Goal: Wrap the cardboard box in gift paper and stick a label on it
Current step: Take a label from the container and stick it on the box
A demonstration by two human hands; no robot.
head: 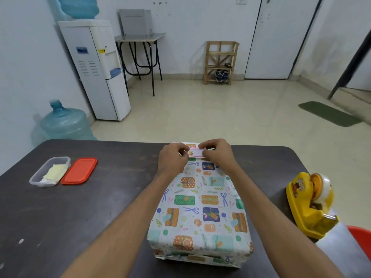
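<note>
A box wrapped in white gift paper with printed presents and scissors [200, 209] lies on the dark table [80, 217] in front of me, long side pointing away. At its far end sits a small white label with a red border [195, 153]. My left hand [173, 157] pinches the label's left end and my right hand [217, 154] pinches its right end, both just above or on the paper. Whether the label touches the paper I cannot tell.
A clear plastic tub with yellow and white paper slips [50, 171] and its red lid [79, 171] lie at the left. A yellow tape dispenser [310, 203] stands at the right edge. A water dispenser [96, 69] and bottle [64, 121] are beyond the table.
</note>
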